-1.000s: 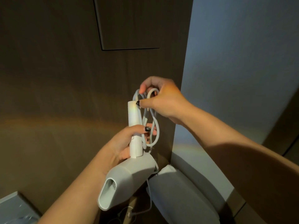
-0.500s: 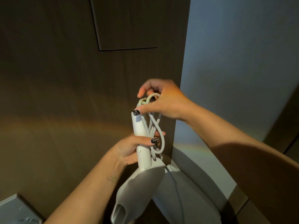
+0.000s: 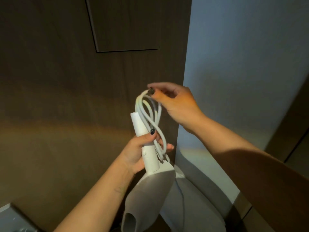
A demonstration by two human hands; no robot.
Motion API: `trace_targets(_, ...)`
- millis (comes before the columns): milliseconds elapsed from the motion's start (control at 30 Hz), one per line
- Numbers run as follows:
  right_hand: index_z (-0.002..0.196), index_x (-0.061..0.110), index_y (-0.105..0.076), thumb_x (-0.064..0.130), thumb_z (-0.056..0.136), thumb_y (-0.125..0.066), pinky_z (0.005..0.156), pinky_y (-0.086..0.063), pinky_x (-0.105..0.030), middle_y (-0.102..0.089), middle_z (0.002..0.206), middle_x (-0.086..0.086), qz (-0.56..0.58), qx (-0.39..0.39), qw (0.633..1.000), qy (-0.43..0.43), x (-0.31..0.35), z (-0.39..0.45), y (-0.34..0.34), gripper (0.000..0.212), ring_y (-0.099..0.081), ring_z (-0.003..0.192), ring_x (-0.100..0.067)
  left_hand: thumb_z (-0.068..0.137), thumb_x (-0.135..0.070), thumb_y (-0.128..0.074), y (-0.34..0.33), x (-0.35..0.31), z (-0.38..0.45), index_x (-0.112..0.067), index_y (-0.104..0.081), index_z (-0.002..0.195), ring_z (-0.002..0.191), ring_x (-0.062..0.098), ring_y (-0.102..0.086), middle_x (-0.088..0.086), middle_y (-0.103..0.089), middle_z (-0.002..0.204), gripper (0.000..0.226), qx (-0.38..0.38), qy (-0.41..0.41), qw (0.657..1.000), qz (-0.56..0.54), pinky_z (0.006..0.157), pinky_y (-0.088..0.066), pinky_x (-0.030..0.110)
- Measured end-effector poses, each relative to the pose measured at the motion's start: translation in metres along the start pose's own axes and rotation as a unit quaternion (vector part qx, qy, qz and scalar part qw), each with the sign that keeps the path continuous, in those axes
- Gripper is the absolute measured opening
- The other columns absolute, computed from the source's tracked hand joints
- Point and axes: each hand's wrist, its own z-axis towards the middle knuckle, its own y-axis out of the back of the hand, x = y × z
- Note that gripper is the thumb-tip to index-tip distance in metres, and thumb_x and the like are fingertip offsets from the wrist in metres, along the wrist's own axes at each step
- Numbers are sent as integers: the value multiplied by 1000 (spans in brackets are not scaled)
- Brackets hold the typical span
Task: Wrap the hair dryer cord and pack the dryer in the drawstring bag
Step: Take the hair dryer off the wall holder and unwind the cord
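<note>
While the left hand (image 3: pixel 137 153) holds the white hair dryer (image 3: pixel 150 185) by its handle, the dryer hangs upside down in the middle of the view: the handle points up and a little to the left, and the body with the open nozzle points down toward the bottom edge. The grip of this hand is closed around the lower half of the handle, with the thumb lying across the front and the fingertips showing on the right side, where they also touch the cord. The cord (image 3: pixel 150 114) is white and is gathered in several long loops just beside the handle, on its right. These loops reach from above the top end of the handle down to the place where the handle meets the body.

The right hand (image 3: pixel 177 104) is above and to the right of the dryer. Its grip is narrow: the thumb and the fingertips pinch the top of the loops, and the other part of the hand is a little blurred. One thin part of the cord goes down past the body of the dryer, toward the bottom of the view.

Behind the hands stands a dark wooden wall (image 3: pixel 58 97) with a flat square panel (image 3: pixel 123 24) set in it. To the right is a pale grey wall (image 3: pixel 250 64). Below the dryer lies a grey rounded thing (image 3: pixel 204 208); I cannot tell what it is. At the bottom left corner a light grey edge (image 3: pixel 10 220) shows.
</note>
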Motion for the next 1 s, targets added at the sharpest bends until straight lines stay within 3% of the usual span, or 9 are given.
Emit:
trace_targets(133,101,23,-66,34,102,-40,69,-44,-24,-63,88,3,92,-76,984,-129,-35,-20,-1,28,-59,82,-12,29,-27,-98,3,-13,-2,-8,-69,62,51,20,-63,6,-62,57,48,7,-51,998,-40,63,-59,34)
trace_targets(267,99,19,-68,50,101,-25,80,-51,-30,-71,93,-2,100,35,958,-268,-73,-55,-11,53,-66,89,-17,47,-40,-93,9,-28,-2,-14,-67,63,51,12,-60,-1,-60,56,40,46,-113,990,-65,64,-56,27)
trace_targets(333,104,12,-68,52,100,-21,78,-52,-22,-73,87,2,117,78,941,-308,-78,-66,-18,62,-67,86,-10,56,-42,-89,13,-34,-2,-15,-66,65,53,10,-62,-1,-62,57,36,78,-129,986,-71,67,-57,27)
trace_targets(400,103,7,-67,48,102,-19,59,-46,-9,-68,66,12,122,88,938,-312,-79,-72,-23,63,-62,65,4,63,-42,-85,17,-37,-3,-15,-67,68,56,10,-63,-2,-64,61,33,111,-128,983,-73,72,-58,28)
trace_targets(633,84,17,-61,32,103,-39,60,-48,-15,-55,93,0,24,89,968,-233,-83,-81,-32,32,-58,66,-5,57,-41,-86,22,-42,-15,-15,-64,67,54,10,-61,-2,-62,60,36,26,-162,980,-110,66,-58,26)
trace_targets(733,104,25,-56,26,96,-56,50,-50,-22,-47,111,-1,3,72,973,-218,-82,-81,-29,8,-61,54,-12,53,-42,-87,25,-47,-23,-16,-64,67,54,11,-62,-2,-62,61,38,-25,-170,980,-99,62,-58,26)
trace_targets(800,121,27,-48,25,92,-63,48,-49,-21,-53,113,-3,24,91,960,-263,-84,-79,-20,32,-61,50,-12,52,-43,-86,26,-50,-28,-16,-64,69,55,12,-62,-1,-62,63,39,-42,-169,982,-80,62,-58,26)
trace_targets(900,103,10,-62,32,97,-55,42,-37,-21,-62,78,-6,74,184,928,-314,-83,-80,-11,24,-46,41,-9,44,-40,-90,25,-51,-31,-14,-64,68,55,13,-59,2,-60,63,44,-47,-147,987,-43,59,-56,26)
trace_targets(1000,82,8,-73,40,96,-53,44,-33,-17,-56,55,2,0,215,927,-307,-81,-82,-9,41,-40,42,-7,39,-36,-93,22,-46,-31,-11,-60,77,56,16,-60,4,-61,66,57,-44,-117,992,7,54,-55,27)
